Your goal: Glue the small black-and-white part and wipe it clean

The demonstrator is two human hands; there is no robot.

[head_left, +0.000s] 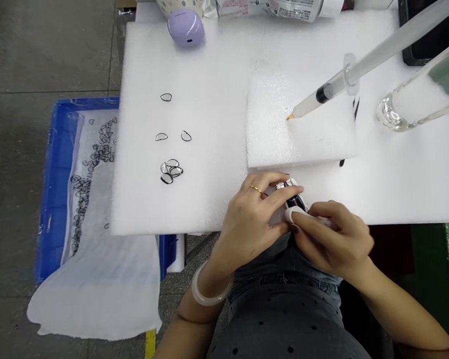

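My left hand (260, 212), wearing a gold ring and a pale bangle, grips a small glossy black piece with silver-white edges (295, 199) between thumb and fingers at the foam's front edge. Fingers hide much of this piece, and its exact kind does not show. My right hand (333, 237) is closed, with white cloth (292, 213) over the index fingertip, pressing against the piece's near side. Left of my hands, several thin black-rimmed loops (171, 170) lie clustered on the white foam sheet (209, 199). A separate loop (166, 97) lies farther back.
A syringe (322, 94) stands tip-down in a raised foam block (269, 144). Beside it are a clear glass (396, 112) and a dark phone-like object (415, 50). A purple case (186, 28) sits at the back. A blue tray (48, 224) holds many loops on white sheeting.
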